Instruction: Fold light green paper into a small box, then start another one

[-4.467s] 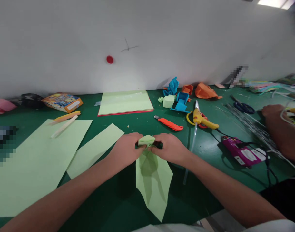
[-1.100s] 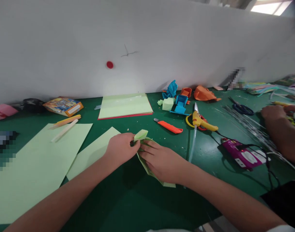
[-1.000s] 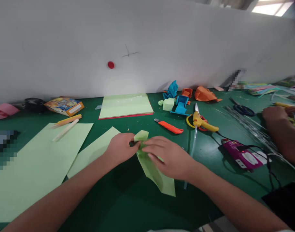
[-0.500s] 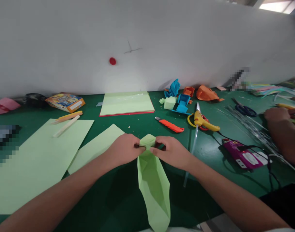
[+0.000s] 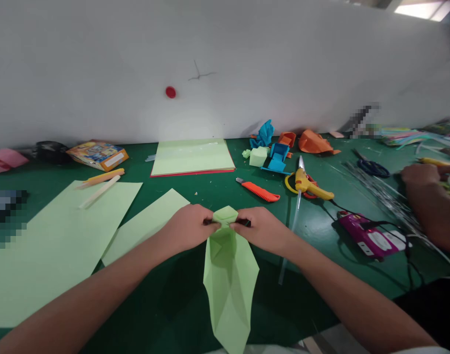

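A folded sheet of light green paper (image 5: 231, 290) hangs lengthwise in front of me, its narrow folded end uppermost and its wider part opened out like a trough. My left hand (image 5: 191, 223) pinches the left side of that end between thumb and fingers. On the opposite side my right hand (image 5: 263, 228) pinches it too, the thumbs a short gap apart. Fingertips behind the paper are hidden. Just beyond the hands lies an orange box cutter (image 5: 259, 191). A smaller green sheet (image 5: 147, 228) lies partly under my left hand and forearm.
Large green paper (image 5: 51, 255) covers the left, with a yellow-orange pen-like tool (image 5: 103, 178) on it. To the right are a yellow glue gun (image 5: 309, 186), a purple power strip (image 5: 368, 236) and its black cable. Another person's hand (image 5: 422, 179) works at far right. Paper models (image 5: 278, 157) stand near the wall.
The lower part of the folded paper has swung slightly left and spread wider. Both hands keep their pinch at the top end, almost in the same place.
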A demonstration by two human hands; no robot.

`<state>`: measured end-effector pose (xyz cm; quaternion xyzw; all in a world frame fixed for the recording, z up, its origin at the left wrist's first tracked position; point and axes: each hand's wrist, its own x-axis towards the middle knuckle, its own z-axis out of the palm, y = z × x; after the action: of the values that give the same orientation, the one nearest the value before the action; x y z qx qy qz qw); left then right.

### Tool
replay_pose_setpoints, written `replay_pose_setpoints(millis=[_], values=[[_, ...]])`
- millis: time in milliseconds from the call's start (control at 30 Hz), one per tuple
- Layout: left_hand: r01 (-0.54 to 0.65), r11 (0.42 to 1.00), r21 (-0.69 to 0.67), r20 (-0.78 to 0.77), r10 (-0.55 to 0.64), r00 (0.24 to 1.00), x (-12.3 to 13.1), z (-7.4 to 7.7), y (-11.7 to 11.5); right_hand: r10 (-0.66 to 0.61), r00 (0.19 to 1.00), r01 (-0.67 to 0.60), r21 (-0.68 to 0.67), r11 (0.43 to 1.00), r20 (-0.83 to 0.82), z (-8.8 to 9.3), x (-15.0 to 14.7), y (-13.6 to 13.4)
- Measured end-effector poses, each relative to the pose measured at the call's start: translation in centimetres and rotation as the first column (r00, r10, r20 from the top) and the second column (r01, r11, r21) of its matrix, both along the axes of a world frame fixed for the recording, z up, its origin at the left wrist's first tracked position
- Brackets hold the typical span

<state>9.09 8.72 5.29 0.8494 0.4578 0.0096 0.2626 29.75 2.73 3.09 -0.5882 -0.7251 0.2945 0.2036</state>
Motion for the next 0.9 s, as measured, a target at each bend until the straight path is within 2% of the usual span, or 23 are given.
replay_pose_setpoints(millis=[467,633,767,900], values=[[-0.043,0.999,0.008,0.042,0.043,0.998,0.0,-0.5,0.0,-0.021,1.000,0.021,-0.022,1.000,0.006,0.4,0.2,0.2],[-0.050,0.998,0.030,0.133,0.045,0.990,-0.2,-0.7,-0.3,-0.045,0.999,0.044,0.042,0.998,0.022,0.3,0.0,0.2],[-0.077,0.996,0.050,0.225,0.063,0.972,-0.3,-1.1,-0.4,-0.072,0.997,0.074,0.070,0.995,-0.024,0.0,0.0,0.2],[-0.046,0.998,0.039,0.268,0.033,0.963,-0.4,-1.3,-0.2,-0.085,0.994,0.091,0.084,0.992,-0.071,-0.4,0.0,0.3]])
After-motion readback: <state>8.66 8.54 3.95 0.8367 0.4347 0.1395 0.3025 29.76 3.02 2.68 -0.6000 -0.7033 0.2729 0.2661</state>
